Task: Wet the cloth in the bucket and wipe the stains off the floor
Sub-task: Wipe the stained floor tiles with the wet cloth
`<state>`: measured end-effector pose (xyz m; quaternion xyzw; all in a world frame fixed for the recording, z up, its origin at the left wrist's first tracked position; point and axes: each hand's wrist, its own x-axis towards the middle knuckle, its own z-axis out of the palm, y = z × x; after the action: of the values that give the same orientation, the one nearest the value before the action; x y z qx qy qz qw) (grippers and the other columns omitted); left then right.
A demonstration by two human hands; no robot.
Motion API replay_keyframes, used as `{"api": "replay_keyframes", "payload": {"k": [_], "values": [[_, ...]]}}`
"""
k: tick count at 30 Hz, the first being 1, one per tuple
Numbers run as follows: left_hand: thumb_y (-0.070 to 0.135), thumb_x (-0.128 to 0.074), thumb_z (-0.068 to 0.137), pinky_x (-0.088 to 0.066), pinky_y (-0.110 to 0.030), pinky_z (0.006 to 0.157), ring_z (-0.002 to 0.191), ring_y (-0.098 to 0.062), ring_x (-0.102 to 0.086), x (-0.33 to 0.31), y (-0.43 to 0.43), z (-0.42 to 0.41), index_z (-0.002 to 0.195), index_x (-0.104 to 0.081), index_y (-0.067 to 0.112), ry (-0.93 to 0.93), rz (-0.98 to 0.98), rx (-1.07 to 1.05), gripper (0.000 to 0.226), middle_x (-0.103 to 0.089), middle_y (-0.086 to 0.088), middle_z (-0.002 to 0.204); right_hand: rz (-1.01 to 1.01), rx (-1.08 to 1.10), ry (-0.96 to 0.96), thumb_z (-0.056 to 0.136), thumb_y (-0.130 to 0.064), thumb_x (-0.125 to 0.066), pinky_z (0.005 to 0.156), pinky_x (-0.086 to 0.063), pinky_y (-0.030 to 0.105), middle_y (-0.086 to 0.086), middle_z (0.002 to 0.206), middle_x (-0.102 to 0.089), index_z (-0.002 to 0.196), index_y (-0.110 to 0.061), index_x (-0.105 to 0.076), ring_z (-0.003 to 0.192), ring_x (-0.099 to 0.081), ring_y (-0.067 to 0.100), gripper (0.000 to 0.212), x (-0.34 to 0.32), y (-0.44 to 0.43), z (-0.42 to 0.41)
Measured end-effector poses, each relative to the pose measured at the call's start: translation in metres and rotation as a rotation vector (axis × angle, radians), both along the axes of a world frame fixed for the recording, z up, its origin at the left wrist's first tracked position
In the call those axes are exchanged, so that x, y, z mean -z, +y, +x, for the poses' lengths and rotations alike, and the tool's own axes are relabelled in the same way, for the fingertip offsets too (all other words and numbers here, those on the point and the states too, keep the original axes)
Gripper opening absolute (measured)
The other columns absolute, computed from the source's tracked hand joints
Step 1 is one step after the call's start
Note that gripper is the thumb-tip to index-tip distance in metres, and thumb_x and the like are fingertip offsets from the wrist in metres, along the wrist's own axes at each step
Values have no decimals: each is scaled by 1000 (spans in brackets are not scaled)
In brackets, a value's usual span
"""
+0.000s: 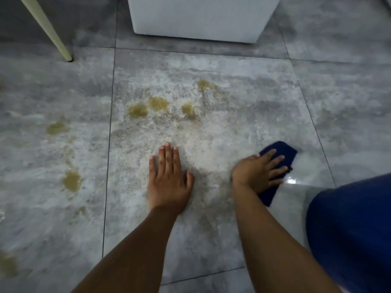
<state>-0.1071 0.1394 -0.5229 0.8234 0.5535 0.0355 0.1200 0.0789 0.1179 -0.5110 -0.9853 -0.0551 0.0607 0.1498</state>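
My right hand presses flat on a dark blue cloth on the grey tiled floor, fingers spread over it. My left hand lies palm down on the bare tile, fingers apart, holding nothing. Several yellow-brown stains mark the floor: one cluster beyond my left hand, another stain to the left, one further left. A wet shiny patch lies right of the cloth. No bucket is in view.
A white box-like object stands at the top centre. A cream furniture leg slants down at the top left. My knee in blue fabric is at the lower right.
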Motion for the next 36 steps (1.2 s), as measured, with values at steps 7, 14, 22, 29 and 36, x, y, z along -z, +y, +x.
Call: {"api": "replay_keyframes", "payload": {"k": [7,14,22,29,36], "values": [[48,-18,94,5,-42,118,146,-20,12,0,1,0,151,0,8,-1,-9,2,71,5,-11,159,-117,-311,-1,102,-31,-26,117,-4,53,4,162,-6,153,-21,-15,147,-2,33,54,-5,18,91],[46,-17,93,9,-41,117,146,-20,14,-6,-1,0,150,2,7,-51,-21,-12,72,8,-11,158,-21,-423,-93,95,-27,-31,112,-16,56,12,156,-26,148,-15,-33,142,-19,40,54,-1,-39,21],[50,-4,92,19,-32,115,142,-15,26,-13,1,-16,145,17,14,-263,-108,-57,67,18,-7,158,-69,-817,-84,102,-29,-33,117,-8,51,5,160,-16,151,-23,-25,147,-8,30,50,1,-2,24],[47,-4,96,21,-37,114,142,-15,27,-21,18,-93,148,13,12,-113,1,-178,66,22,-5,155,-57,-1042,-49,98,-41,-18,117,-7,49,0,158,-16,150,-24,-26,147,-8,26,56,-3,-60,-23],[44,-7,95,14,-36,118,144,-15,23,-4,29,-106,150,12,11,-49,-45,-201,66,19,-6,157,-59,-1201,-68,101,-35,-23,119,-4,46,0,160,-13,151,-27,-23,148,-4,25,50,1,29,-31]]}}
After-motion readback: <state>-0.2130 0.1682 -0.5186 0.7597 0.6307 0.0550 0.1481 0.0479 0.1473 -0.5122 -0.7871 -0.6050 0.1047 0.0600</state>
